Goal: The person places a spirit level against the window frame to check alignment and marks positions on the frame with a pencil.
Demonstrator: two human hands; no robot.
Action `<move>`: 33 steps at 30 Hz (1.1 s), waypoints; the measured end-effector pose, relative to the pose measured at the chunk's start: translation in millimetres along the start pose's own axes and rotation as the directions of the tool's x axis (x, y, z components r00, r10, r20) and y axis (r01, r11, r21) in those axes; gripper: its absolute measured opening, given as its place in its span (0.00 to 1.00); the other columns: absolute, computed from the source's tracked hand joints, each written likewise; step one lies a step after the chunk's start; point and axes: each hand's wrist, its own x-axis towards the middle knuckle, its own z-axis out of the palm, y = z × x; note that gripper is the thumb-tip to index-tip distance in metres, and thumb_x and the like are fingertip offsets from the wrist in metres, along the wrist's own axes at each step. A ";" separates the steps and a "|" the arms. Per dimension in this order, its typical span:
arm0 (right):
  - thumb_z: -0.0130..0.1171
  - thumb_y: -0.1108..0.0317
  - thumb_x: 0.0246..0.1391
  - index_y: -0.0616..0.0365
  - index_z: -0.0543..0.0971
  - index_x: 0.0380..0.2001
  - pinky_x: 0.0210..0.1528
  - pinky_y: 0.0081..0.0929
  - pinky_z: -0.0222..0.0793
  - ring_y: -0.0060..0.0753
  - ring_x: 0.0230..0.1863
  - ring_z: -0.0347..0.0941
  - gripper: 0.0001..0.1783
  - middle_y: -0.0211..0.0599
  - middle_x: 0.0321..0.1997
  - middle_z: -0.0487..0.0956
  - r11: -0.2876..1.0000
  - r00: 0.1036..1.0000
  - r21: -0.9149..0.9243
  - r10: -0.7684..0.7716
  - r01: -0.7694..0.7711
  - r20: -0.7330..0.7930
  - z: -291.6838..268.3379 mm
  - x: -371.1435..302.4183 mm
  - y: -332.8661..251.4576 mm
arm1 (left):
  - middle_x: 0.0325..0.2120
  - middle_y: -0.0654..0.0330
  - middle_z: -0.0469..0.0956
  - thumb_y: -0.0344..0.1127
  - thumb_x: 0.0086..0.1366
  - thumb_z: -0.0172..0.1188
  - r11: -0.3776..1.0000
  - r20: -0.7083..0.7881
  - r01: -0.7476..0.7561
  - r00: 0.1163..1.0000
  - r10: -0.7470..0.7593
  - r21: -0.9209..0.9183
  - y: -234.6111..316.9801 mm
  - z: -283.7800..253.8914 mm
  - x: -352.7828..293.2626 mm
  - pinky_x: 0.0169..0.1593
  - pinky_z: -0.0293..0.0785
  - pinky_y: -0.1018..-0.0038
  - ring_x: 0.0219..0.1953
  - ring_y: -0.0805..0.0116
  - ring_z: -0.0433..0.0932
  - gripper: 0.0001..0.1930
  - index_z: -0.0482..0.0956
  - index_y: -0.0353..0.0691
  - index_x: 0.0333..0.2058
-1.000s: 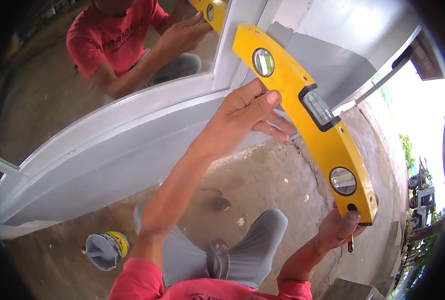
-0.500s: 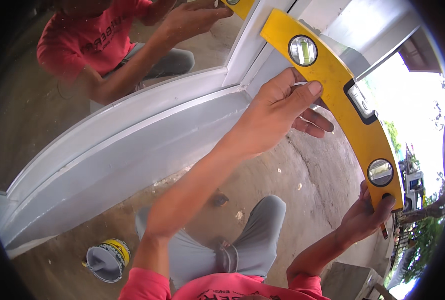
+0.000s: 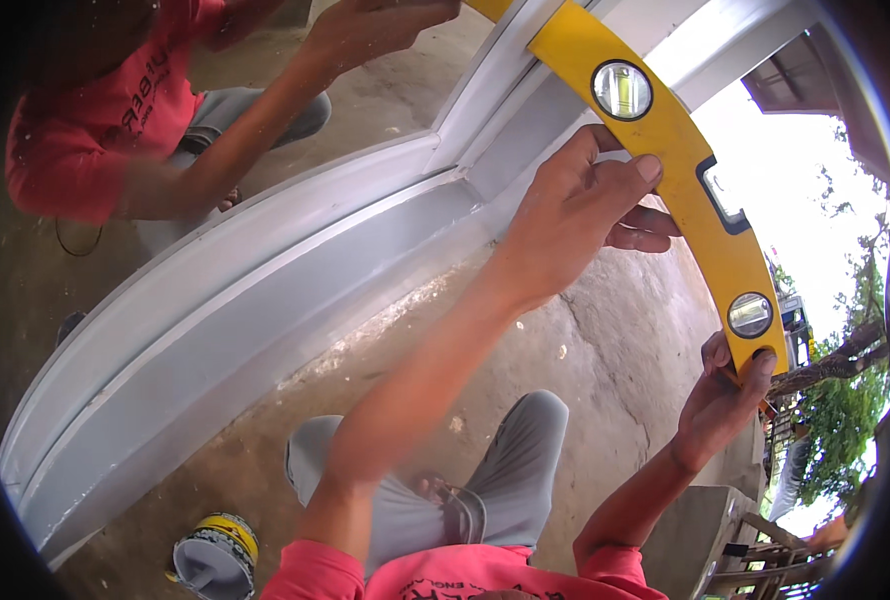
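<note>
A long yellow spirit level (image 3: pixel 677 150) runs from the upper middle down to the right, bowed by the lens. It has two round vials and a rectangular one in its edge. My left hand (image 3: pixel 570 220) grips it below the upper round vial, thumb on the face and other fingers partly hidden behind. Around the lower end, beside the other round vial, my right hand (image 3: pixel 715 405) is closed with the thumb at the tip. The level's far end meets the white window frame (image 3: pixel 465 120); whether they touch I cannot tell.
A dark glass pane (image 3: pixel 365 110) reflects a person in red. Below it runs a grey sill (image 3: pixel 295 270). A paint bucket (image 3: pixel 215 560) stands on the concrete floor (image 3: pixel 605 350) at lower left. A grey block (image 3: pixel 695 540) sits at lower right, with trees beyond.
The view has shifted, moving the window frame and bucket in the picture. The level's right end and my right hand sit higher in view. Both hands keep their grip.
</note>
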 end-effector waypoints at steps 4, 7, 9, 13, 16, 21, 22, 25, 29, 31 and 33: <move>0.44 0.48 0.69 0.59 0.69 0.34 0.31 0.23 0.51 0.22 0.27 0.57 0.23 0.29 0.24 0.64 1.000 1.000 -0.028 0.001 -0.002 -0.017 3.6 2.6 -1.9 | 0.45 0.50 0.79 0.39 0.73 0.52 1.000 -0.008 0.022 1.000 -0.021 0.018 -2.7 -1.7 -2.1 0.46 0.85 0.66 0.40 0.60 0.85 0.20 0.66 0.33 0.57; 0.44 0.48 0.69 0.58 0.68 0.32 0.30 0.22 0.51 0.22 0.26 0.57 0.23 0.29 0.24 0.65 1.000 1.000 -0.024 0.014 -0.014 0.017 -0.7 3.7 -0.7 | 0.46 0.51 0.79 0.38 0.73 0.52 0.999 -0.022 0.031 0.999 -0.030 0.024 -5.0 -1.9 -5.6 0.47 0.84 0.65 0.41 0.60 0.85 0.19 0.66 0.34 0.57; 0.45 0.49 0.69 0.58 0.67 0.30 0.30 0.22 0.51 0.22 0.25 0.57 0.22 0.29 0.24 0.65 0.998 0.997 -0.062 0.029 -0.033 -0.073 -0.7 3.0 -1.0 | 0.47 0.51 0.79 0.38 0.72 0.52 0.999 -0.023 0.053 0.998 -0.053 0.003 -4.4 -0.4 -6.3 0.48 0.84 0.64 0.41 0.60 0.85 0.19 0.67 0.35 0.57; 0.45 0.49 0.69 0.57 0.68 0.31 0.31 0.22 0.51 0.22 0.26 0.57 0.22 0.30 0.24 0.65 0.998 0.998 -0.037 0.042 -0.043 -0.039 -4.8 1.5 2.6 | 0.47 0.51 0.79 0.37 0.72 0.52 1.000 -0.019 0.028 0.999 -0.028 0.012 -2.5 -1.6 -6.5 0.48 0.84 0.63 0.41 0.60 0.85 0.19 0.66 0.35 0.58; 0.46 0.49 0.69 0.58 0.68 0.31 0.31 0.23 0.51 0.22 0.27 0.57 0.22 0.30 0.24 0.65 0.999 0.993 -0.025 0.044 -0.047 -0.114 -2.2 0.1 3.7 | 0.41 0.48 0.80 0.39 0.72 0.53 0.999 -0.013 0.035 0.999 -0.035 -0.035 -2.3 -1.7 -4.9 0.46 0.84 0.66 0.39 0.59 0.85 0.19 0.61 0.33 0.54; 0.46 0.50 0.69 0.58 0.68 0.31 0.32 0.23 0.51 0.22 0.27 0.57 0.21 0.30 0.25 0.65 0.998 0.994 0.020 0.054 -0.053 -0.096 -1.8 -0.2 5.2 | 0.47 0.50 0.79 0.39 0.73 0.51 0.999 -0.019 0.034 0.999 -0.034 -0.013 -3.7 -2.8 -4.7 0.47 0.84 0.63 0.41 0.59 0.84 0.20 0.65 0.36 0.58; 0.46 0.50 0.69 0.58 0.68 0.31 0.32 0.23 0.51 0.22 0.27 0.57 0.21 0.30 0.25 0.65 0.998 0.994 0.020 0.056 -0.054 -0.097 -1.7 0.4 5.3 | 0.47 0.50 0.79 0.39 0.73 0.51 0.999 -0.019 0.036 0.999 -0.036 -0.013 -4.2 -2.4 -4.3 0.47 0.84 0.63 0.41 0.59 0.84 0.20 0.65 0.36 0.58; 0.46 0.50 0.69 0.58 0.68 0.31 0.31 0.23 0.51 0.22 0.27 0.57 0.22 0.30 0.25 0.65 0.999 0.996 -0.010 0.041 -0.042 -0.073 -2.2 1.5 4.5 | 0.47 0.50 0.79 0.40 0.74 0.50 1.000 -0.011 0.012 1.000 -0.012 -0.016 -5.4 -1.3 -3.6 0.47 0.84 0.64 0.42 0.58 0.84 0.20 0.65 0.36 0.58; 0.46 0.49 0.69 0.58 0.68 0.30 0.30 0.22 0.51 0.22 0.27 0.57 0.22 0.30 0.24 0.65 0.999 0.999 -0.015 0.050 -0.050 -0.009 -4.5 0.8 2.5 | 0.46 0.50 0.78 0.40 0.74 0.51 1.000 -0.007 0.004 1.000 -0.004 -0.013 -8.5 -2.5 -1.7 0.45 0.85 0.65 0.41 0.58 0.85 0.20 0.62 0.35 0.57; 0.46 0.49 0.69 0.58 0.68 0.30 0.30 0.22 0.50 0.22 0.26 0.57 0.22 0.30 0.24 0.65 0.998 0.998 -0.019 0.056 -0.056 0.001 -2.3 0.2 1.8 | 0.45 0.50 0.78 0.40 0.73 0.52 1.000 -0.002 -0.001 1.000 0.001 -0.023 -9.3 -3.7 -1.3 0.45 0.85 0.66 0.40 0.58 0.85 0.20 0.60 0.35 0.56; 0.46 0.49 0.69 0.59 0.69 0.30 0.30 0.22 0.50 0.22 0.26 0.57 0.23 0.31 0.24 0.65 0.997 0.995 -0.017 0.073 -0.075 -0.074 5.0 0.0 -0.9 | 0.47 0.50 0.79 0.41 0.75 0.49 1.000 -0.001 0.001 1.000 -0.001 0.014 -7.4 -4.4 -1.9 0.46 0.85 0.64 0.42 0.58 0.84 0.20 0.65 0.35 0.58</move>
